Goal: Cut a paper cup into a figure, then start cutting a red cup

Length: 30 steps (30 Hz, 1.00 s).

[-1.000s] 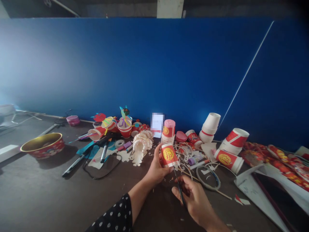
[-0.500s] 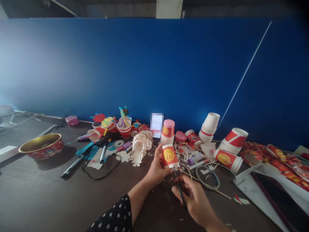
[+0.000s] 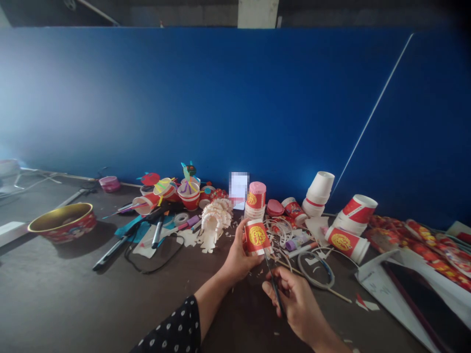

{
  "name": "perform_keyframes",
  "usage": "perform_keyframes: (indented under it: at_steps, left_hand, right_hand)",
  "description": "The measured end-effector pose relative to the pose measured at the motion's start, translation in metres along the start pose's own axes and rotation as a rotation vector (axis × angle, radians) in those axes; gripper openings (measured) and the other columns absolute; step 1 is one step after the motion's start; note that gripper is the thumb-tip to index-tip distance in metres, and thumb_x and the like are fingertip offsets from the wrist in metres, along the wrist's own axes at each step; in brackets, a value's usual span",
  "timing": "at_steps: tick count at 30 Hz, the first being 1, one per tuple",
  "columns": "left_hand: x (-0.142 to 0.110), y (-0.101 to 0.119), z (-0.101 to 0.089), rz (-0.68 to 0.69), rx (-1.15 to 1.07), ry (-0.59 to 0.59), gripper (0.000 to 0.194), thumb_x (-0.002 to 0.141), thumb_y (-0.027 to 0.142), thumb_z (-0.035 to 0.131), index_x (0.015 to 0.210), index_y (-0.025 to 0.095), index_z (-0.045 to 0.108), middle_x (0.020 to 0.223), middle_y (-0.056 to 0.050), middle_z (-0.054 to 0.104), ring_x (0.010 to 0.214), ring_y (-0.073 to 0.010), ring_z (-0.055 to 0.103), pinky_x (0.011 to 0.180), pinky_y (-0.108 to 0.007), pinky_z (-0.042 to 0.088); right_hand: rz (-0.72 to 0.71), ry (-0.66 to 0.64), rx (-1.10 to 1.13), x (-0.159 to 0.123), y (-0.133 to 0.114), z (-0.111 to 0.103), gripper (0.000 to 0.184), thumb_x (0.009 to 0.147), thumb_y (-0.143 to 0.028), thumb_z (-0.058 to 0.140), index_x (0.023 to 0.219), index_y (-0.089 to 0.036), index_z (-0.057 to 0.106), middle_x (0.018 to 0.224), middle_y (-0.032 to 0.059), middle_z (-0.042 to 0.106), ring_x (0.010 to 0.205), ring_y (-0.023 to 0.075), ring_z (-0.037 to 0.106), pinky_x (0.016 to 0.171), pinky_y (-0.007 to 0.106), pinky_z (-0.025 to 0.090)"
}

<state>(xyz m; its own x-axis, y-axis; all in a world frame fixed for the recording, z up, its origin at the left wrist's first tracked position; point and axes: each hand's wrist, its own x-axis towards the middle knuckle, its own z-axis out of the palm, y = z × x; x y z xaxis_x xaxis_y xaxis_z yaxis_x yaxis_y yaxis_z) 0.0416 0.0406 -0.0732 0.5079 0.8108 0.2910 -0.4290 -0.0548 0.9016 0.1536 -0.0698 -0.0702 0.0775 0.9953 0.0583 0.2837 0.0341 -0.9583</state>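
Observation:
My left hand [image 3: 237, 257] is wrapped round a red and white paper cup [image 3: 256, 237] with a yellow emblem, keeping it tilted above the dark table. In my right hand [image 3: 290, 294] is a slim pair of dark-handled scissors [image 3: 274, 284], whose blades reach up to the cup's lower right edge. Whether the blades are apart or closed on the paper I cannot tell. Just behind the held cup stands a stack of paper cups [image 3: 254, 211] topped by a red cup with a pink cover.
A gold-rimmed bowl [image 3: 62, 230] and a glue gun [image 3: 147, 218] lie left. Near the middle are cut paper pieces [image 3: 215, 220]. More cups [image 3: 348, 243], a badminton racket [image 3: 316, 269] and a dark phone-like device [image 3: 427, 304] lie right. A blue partition [image 3: 221, 98] rises behind.
Almost nothing differs. Both hands, the cup and the scissors keep nearly the same places, with only a tiny shift of the scissors and right fingers.

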Motion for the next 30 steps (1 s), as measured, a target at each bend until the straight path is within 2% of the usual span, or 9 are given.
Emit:
perform_keyframes:
  at_steps: [6,19,30]
  left_hand:
    - [0.000,-0.001,0.000,-0.010,0.000,0.017,0.095,0.055,0.007,0.069,0.130,0.025,0.015,0.114,-0.011,0.050,0.088,-0.0196,0.058,0.072,-0.029,0.048]
    - [-0.001,0.006,0.003,-0.060,0.033,0.044,0.094,0.054,0.009,0.069,0.130,0.024,0.016,0.108,-0.009,0.053,0.083,-0.0180,0.060,0.068,-0.027,0.048]
    - [-0.001,0.005,0.002,-0.045,0.078,0.048,0.094,0.055,0.011,0.069,0.130,0.025,0.016,0.105,-0.008,0.054,0.077,-0.0163,0.059,0.063,-0.025,0.048]
  right_hand:
    - [0.011,0.018,-0.033,0.000,0.005,0.000,0.017,0.079,-0.033,0.057,0.081,-0.017,0.052,0.054,-0.0069,0.041,0.046,0.0081,0.040,0.041,0.018,0.030]
    - [0.065,0.033,0.020,-0.001,-0.003,0.002,0.025,0.075,-0.040,0.061,0.078,-0.016,0.054,0.049,-0.0074,0.044,0.040,0.0072,0.040,0.039,0.018,0.033]
    - [0.067,0.039,0.044,-0.002,-0.008,0.004,0.023,0.075,-0.038,0.061,0.076,-0.016,0.054,0.049,-0.0071,0.047,0.038,0.0066,0.042,0.038,0.017,0.032]
